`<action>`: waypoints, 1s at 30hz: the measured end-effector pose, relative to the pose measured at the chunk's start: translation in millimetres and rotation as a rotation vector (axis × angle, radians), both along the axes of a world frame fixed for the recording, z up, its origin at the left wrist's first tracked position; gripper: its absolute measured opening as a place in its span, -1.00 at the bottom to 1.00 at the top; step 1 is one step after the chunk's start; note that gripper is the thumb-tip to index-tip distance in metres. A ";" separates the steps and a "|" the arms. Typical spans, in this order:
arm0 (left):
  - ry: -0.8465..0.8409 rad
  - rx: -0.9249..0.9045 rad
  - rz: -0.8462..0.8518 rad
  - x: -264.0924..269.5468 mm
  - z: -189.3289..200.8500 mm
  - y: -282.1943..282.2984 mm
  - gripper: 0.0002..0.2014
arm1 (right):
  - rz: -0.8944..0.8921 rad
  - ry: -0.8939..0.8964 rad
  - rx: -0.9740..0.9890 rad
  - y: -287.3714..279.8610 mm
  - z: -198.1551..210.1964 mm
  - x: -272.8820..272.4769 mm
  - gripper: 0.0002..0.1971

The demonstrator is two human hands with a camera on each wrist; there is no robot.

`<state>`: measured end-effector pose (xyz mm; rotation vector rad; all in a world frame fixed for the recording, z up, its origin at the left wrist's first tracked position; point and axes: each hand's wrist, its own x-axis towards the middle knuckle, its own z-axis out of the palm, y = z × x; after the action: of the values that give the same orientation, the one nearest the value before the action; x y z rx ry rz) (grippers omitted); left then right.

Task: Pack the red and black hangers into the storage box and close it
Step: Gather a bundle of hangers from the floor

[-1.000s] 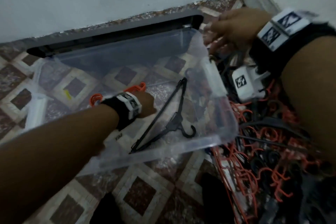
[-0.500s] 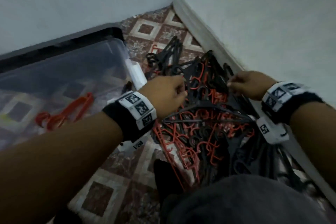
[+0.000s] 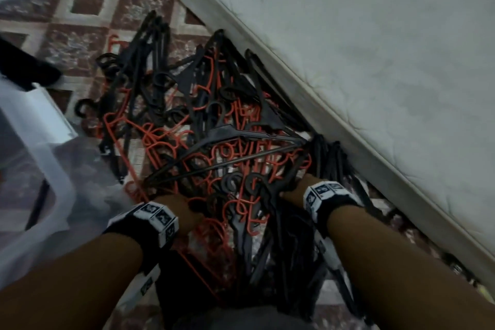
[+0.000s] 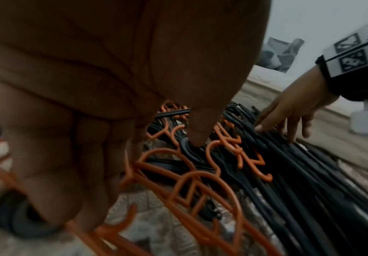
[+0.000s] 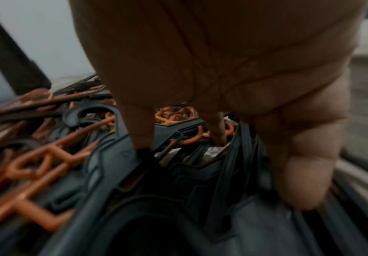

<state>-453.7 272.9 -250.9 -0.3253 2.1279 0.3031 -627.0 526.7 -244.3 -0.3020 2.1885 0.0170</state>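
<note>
A tangled pile of red and black hangers (image 3: 227, 142) lies on the floor between the clear storage box (image 3: 57, 169) on the left and a mattress. My left hand (image 3: 184, 205) reaches into the pile's near left edge. Its fingers (image 4: 69, 173) curl over red hangers (image 4: 200, 181) while the thumb tip rests on a black hook (image 4: 187, 150). My right hand (image 3: 293, 189) is at the near right edge. Its thumb (image 5: 143, 135) and forefinger straddle a bundle of black hangers (image 5: 178, 131). The box's inside is mostly out of frame.
The white mattress (image 3: 375, 61) borders the pile on the right. The box's black lid (image 3: 26, 69) leans at the far left. Patterned floor tiles (image 3: 85, 24) show beyond the pile. Dark cloth over my knee (image 3: 241, 316) fills the bottom edge.
The view has swung from the box to the pile. My left hand left the box, where a red hanger lay, and both hands came down onto the pile's near edge.
</note>
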 end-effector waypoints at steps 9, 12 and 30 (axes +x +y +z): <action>0.161 0.268 0.470 7.5 -11.7 19.3 -0.26 | -0.263 0.130 -0.384 -21.7 1.1 5.4 -0.40; 0.305 0.330 0.612 12.2 -3.9 12.5 -0.49 | -0.356 0.051 -0.703 -31.9 6.9 11.2 -0.45; 0.239 0.258 1.196 24.8 -22.4 0.4 -0.18 | -0.002 0.346 -0.208 -70.3 -15.9 38.7 -0.43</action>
<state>-428.9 273.3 -273.2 -1.4403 1.8361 1.3224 -588.3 456.3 -260.2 -0.4403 2.5390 -0.1726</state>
